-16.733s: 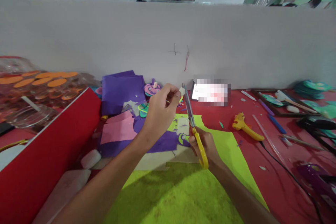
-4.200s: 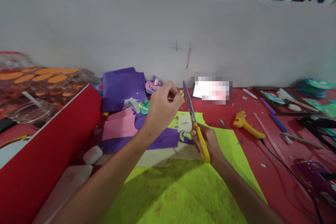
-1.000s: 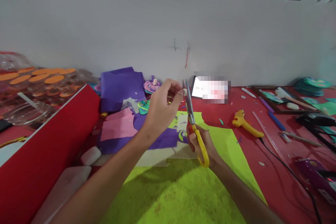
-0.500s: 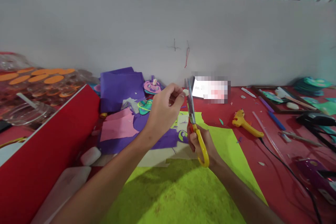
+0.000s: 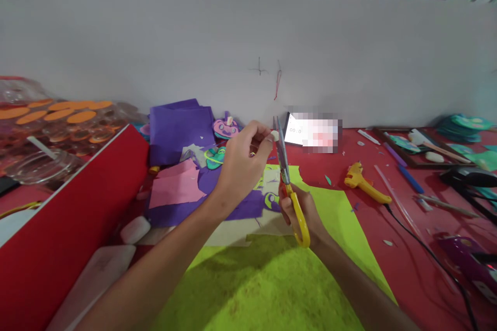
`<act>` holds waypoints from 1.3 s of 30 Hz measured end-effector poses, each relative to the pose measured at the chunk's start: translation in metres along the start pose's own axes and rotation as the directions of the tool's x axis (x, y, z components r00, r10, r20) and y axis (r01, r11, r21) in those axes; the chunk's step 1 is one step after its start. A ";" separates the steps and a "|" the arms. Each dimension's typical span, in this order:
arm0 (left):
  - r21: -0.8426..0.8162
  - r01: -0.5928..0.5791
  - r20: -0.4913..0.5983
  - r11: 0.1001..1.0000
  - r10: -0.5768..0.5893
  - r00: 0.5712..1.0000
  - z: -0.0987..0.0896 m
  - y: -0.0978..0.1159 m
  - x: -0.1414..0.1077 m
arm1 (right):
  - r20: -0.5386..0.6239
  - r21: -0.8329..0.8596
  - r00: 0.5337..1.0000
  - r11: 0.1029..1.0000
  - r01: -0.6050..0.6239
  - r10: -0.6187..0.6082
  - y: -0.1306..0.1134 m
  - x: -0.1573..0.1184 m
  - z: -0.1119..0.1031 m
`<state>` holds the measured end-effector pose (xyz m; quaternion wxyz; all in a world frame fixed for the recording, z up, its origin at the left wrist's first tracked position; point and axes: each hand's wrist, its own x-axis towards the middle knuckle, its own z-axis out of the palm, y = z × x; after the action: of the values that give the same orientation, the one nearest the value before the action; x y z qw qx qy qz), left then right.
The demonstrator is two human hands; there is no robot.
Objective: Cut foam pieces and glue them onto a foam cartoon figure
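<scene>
My left hand (image 5: 248,152) pinches a small whitish piece (image 5: 275,135) between thumb and fingertips; its material is too small to tell. Right beside that piece stand the blades of the yellow-handled scissors (image 5: 297,212), pointing up and away from me. My right hand (image 5: 301,207) is closed around the scissors' handles. The blades are nearly together, with a narrow gap at the tips. Beneath both hands lie a yellow-green sheet (image 5: 330,212), purple sheets (image 5: 244,207) and a pink sheet (image 5: 174,186).
A red board (image 5: 73,217) slants along the left, beside clear cups with orange discs (image 5: 81,116). A lit phone (image 5: 310,132) leans against the grey partition (image 5: 194,46). On the right lie a yellow glue gun (image 5: 365,183) with its cord, a blue pen (image 5: 410,179) and a dark tray (image 5: 419,164).
Both hands hold nearly the same pose, the whitish piece still beside the blades. The whole view has shifted very slightly.
</scene>
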<state>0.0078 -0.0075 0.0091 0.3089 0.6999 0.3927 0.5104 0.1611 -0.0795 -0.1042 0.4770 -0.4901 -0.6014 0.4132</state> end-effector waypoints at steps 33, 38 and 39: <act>0.042 -0.010 -0.003 0.999 0.011 1.000 -0.002 0.002 0.002 | -0.020 -0.108 1.000 0.994 -0.014 0.012 -0.006 0.000 -0.003; 0.035 -0.005 -0.005 0.999 0.005 1.000 -0.003 0.003 0.002 | -0.024 -0.153 1.000 0.988 0.004 -0.008 -0.010 0.002 -0.004; 0.032 -0.006 -0.005 0.999 0.006 1.000 -0.003 0.003 0.002 | -0.027 -0.159 1.000 0.987 0.006 -0.011 -0.010 0.002 -0.004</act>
<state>0.0058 -0.0073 0.0136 0.2951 0.7046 0.3997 0.5067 0.1633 -0.0793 -0.0934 0.4462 -0.5297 -0.6279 0.3551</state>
